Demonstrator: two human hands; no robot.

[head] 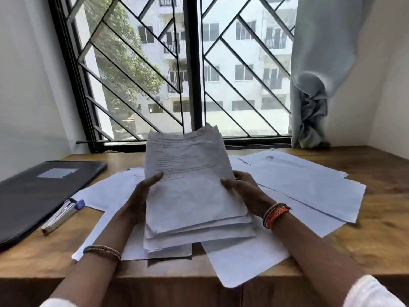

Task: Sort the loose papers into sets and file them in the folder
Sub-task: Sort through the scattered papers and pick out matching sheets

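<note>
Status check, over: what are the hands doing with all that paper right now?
Both hands, left and right, grip paper stack, raised above desk. Folder shut, far left. Loose sheets spread underneath. Stapler beside folder.

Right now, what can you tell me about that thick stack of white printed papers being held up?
The thick stack of white printed papers is uneven, its sheet edges fanned at the bottom. Faint lines of text show on top. It tilts up above the wooden desk, gripped at its sides by the left hand and the right hand.
</note>
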